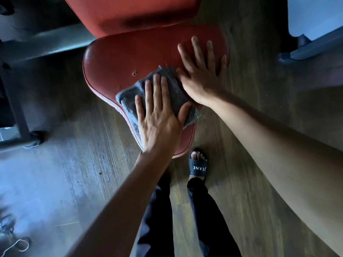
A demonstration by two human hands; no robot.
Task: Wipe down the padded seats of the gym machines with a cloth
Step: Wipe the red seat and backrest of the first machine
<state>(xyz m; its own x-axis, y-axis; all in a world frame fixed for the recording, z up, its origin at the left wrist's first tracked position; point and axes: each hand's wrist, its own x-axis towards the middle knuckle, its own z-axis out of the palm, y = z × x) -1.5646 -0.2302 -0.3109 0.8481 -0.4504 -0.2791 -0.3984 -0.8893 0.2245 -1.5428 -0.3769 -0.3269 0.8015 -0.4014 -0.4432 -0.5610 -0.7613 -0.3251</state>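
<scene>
A red padded seat [120, 60] fills the upper middle, with small holes in its surface, and a red back pad [133, 13] rises behind it. A folded grey cloth [130, 97] lies on the seat's near part. My left hand [157, 117] presses flat on the cloth, fingers spread, thumb on its right side. My right hand [200, 71] lies flat on the bare seat beside the cloth, fingers apart, its thumb side touching the cloth's right edge.
Wooden floor [74, 154] surrounds the seat. Grey machine frame bars [55, 43] run at the upper left, with a foot [35, 140] on the floor. A pale panel [315, 15] stands at the upper right. My sandalled foot [198, 164] is just below the seat.
</scene>
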